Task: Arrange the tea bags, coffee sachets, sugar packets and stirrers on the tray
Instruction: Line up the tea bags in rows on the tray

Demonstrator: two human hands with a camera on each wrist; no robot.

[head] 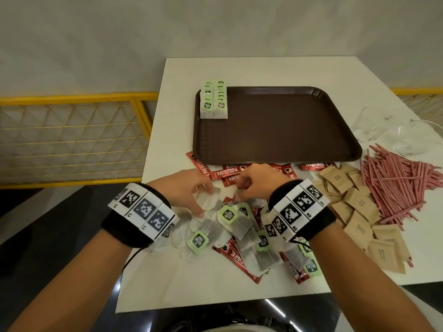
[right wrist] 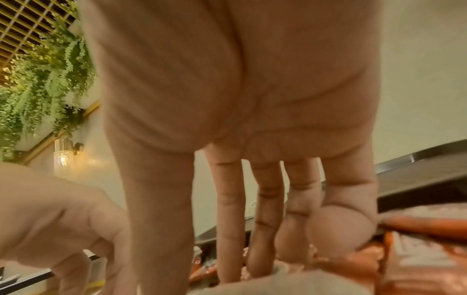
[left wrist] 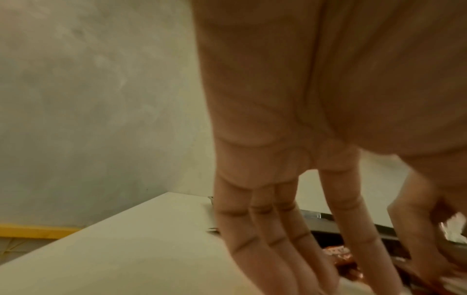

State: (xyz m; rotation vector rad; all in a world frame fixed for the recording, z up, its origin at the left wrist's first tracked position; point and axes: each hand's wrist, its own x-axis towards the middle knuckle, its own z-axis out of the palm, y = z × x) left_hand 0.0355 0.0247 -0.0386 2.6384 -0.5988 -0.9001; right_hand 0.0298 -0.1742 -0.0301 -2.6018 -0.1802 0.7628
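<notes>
A brown tray [head: 275,125] is lying on the white table [head: 177,92], its far left corner taken by two neat rows of tea bags [head: 213,100] standing at about 11 o'clock on the tray; the rest of the tray floor is lying bare. The tray's near rim is sitting just beyond a band of red coffee sachets [head: 224,173], some tucked right against that rim.

Both hands are working over a loose heap of tea bags [head: 230,226] near the table's front edge. The left hand [head: 189,188] is reaching in from 7 o'clock, its fingers [left wrist: 255,229] stretching down nearly straight and pressing on a white tea bag; the wrist view is showing them close together with the thumb apart. The right hand [head: 257,182] is coming in from 5 o'clock, its fingers [right wrist: 228,209] pointing down and slightly spread onto the heap; whether they are pinching anything I cannot tell.

At 3 o'clock from the hands, brown sugar packets [head: 359,212] are spreading toward the table's right edge, with a fan of pink stirrers [head: 402,183] just beyond them. Clear glasses [head: 388,133] are standing at 2 o'clock, just beside the tray's right rim. The left strip of table beside the tray is staying open up to the edge, where a yellow railing [head: 79,99] is running past.
</notes>
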